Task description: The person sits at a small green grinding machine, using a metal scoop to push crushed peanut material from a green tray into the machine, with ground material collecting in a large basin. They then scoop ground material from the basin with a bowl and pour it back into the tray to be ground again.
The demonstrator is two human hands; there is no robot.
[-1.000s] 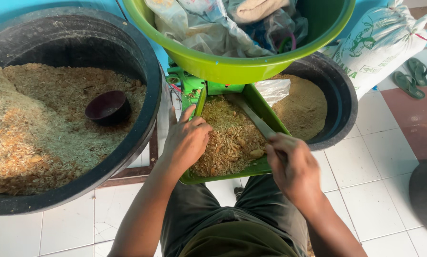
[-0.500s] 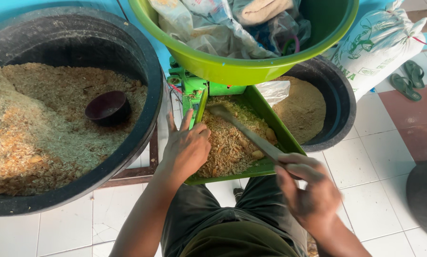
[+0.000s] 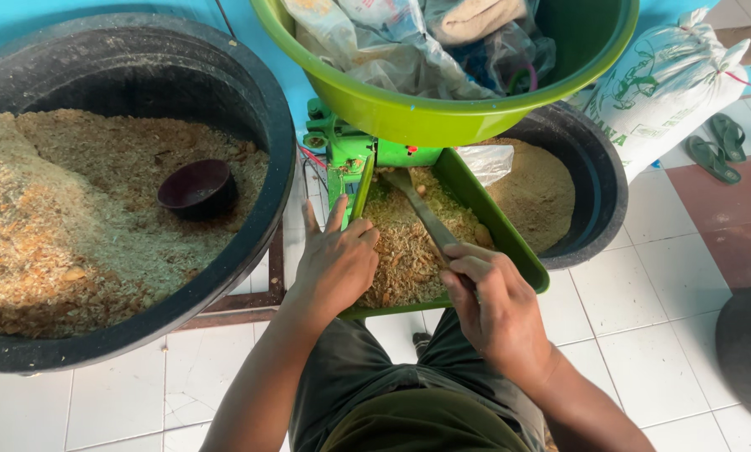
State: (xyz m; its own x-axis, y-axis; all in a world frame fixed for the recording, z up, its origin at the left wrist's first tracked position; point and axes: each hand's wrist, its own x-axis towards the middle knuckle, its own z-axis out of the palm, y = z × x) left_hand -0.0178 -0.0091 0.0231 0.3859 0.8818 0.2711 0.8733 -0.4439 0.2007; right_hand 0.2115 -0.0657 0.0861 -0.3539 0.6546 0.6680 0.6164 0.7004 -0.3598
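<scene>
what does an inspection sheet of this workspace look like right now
surface: white tiled floor.
job's things: green tray of coarse tan mix; flat stick lying in it.
clutter: black tub of mix with dark bowl; second tub; green basin of bags.
grips: left hand on the tray's left wall; right hand closed on the stick.
cables: thin wires by the green machine.
surroundings: white sack, sandals.

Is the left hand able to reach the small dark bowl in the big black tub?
Probably yes. The left hand rests on the green tray's edge beside the tub, and nothing covers the small dark bowl.
</scene>
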